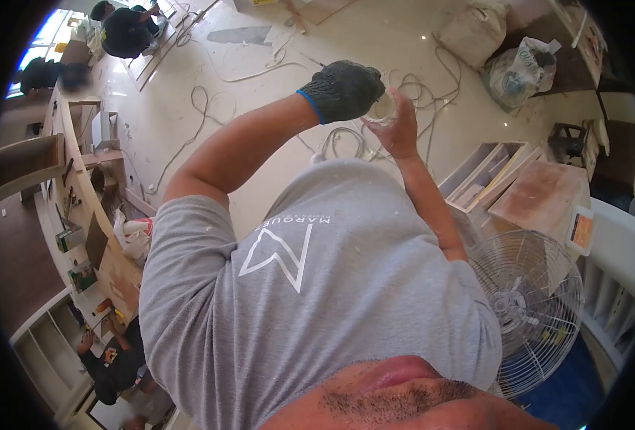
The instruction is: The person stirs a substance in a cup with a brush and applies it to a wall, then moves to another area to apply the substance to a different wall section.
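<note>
My left hand, in a dark work glove with a blue cuff, is closed, its fingers curled right at the mouth of a small clear cup. I cannot tell what the gloved fingers hold. My bare right hand grips that cup from the side, thumb and fingers around its wall. Something pale shows inside the cup. Both hands are out in front of my grey T-shirt, above the tiled floor.
Cables lie looped over the floor. A wire-cage fan stands at my right, near wooden drawer boxes and stuffed sacks. Along the left runs a wooden bench. A person crouches far left; another works lower left.
</note>
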